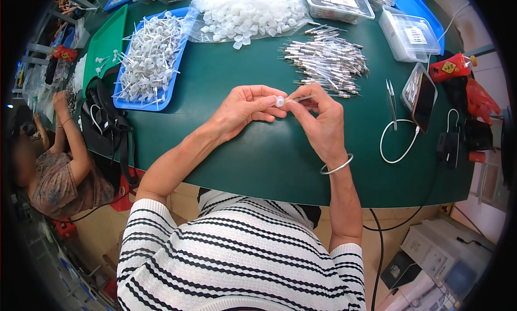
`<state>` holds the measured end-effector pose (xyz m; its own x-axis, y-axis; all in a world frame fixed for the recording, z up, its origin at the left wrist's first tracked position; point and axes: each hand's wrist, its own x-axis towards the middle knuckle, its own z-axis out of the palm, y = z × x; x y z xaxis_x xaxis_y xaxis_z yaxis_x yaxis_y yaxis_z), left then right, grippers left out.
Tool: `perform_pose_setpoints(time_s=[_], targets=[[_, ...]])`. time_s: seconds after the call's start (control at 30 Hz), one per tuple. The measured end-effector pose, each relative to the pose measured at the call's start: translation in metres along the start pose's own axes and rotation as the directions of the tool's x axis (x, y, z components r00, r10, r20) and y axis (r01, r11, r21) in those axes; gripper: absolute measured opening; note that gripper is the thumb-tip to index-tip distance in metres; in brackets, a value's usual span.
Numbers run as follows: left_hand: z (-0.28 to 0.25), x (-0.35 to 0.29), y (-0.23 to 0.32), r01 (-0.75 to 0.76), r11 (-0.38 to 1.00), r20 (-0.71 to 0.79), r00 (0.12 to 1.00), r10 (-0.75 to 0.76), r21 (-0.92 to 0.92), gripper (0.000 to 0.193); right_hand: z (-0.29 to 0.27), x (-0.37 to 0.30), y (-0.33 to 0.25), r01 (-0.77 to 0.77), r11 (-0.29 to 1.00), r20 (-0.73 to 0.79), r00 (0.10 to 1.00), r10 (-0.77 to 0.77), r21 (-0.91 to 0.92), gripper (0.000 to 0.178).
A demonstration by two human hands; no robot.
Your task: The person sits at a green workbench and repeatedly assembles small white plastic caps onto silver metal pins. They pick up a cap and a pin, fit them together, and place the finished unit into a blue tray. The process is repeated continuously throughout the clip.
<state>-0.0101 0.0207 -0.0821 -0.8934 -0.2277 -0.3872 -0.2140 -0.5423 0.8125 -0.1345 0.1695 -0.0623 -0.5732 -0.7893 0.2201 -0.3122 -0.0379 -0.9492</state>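
Left fingers point(257, 91): closed in a pinch on a small white cap point(279, 101).
Right fingers point(322, 99): thumb and forefinger closed on a thin metal pin point(306, 97).
Cap position: between the two hands, held above the green table point(242, 160); its round end appears to face up toward the wearer.
Pin axis: long axis roughly left to right, right end tilted slightly away from the body; left end directed at the cap. Fingertips hide whether the two touch.
Stage: judged partway for this pair; both parts are in hand, no finished join visible.
Blue tray point(171, 89): at left, filled with a jumble of stemmed white pieces point(148, 58), which look like pairs already done.
Pin heap point(328, 61): beyond the right hand point(325, 125); many loose pins left, most lying crosswise.
Cap heap point(253, 20): farthest, on a clear bag point(202, 35); plenty left, apparently stemless.
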Motion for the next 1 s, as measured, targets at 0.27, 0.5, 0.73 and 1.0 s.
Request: perform_pose_setpoints(time_s=[0.27,0.5,0.73,1.0], targets=[[0.0013,0.0,-0.0002,0.01,1.0,-0.015,1.0,-0.01,0.01,0.031,-0.0005,0.0005,-0.0019,-0.004,1.0,0.01,1.0,0.004,-0.023,0.012],[0.0012,0.0004,-0.0026,-0.007,1.0,-0.018,1.0,0.007,0.022,0.032,0.0006,0.0006,-0.0005,-0.002,0.999,0.003,1.0,0.002,-0.033,0.012],[0.0008,0.0007,-0.004,-0.003,1.0,-0.016,1.0,0.003,0.012,0.032,0.0014,-0.0004,-0.0031,-0.024,0.998,-0.004,1.0,0.024,-0.061,0.014],[0.0019,0.0004,-0.0052,-0.018,1.0,-0.014,1.0,0.018,0.014,0.029,0.0036,-0.0009,0.0014,-0.034,0.995,-0.001,0.999,0.034,-0.089,0.014]])
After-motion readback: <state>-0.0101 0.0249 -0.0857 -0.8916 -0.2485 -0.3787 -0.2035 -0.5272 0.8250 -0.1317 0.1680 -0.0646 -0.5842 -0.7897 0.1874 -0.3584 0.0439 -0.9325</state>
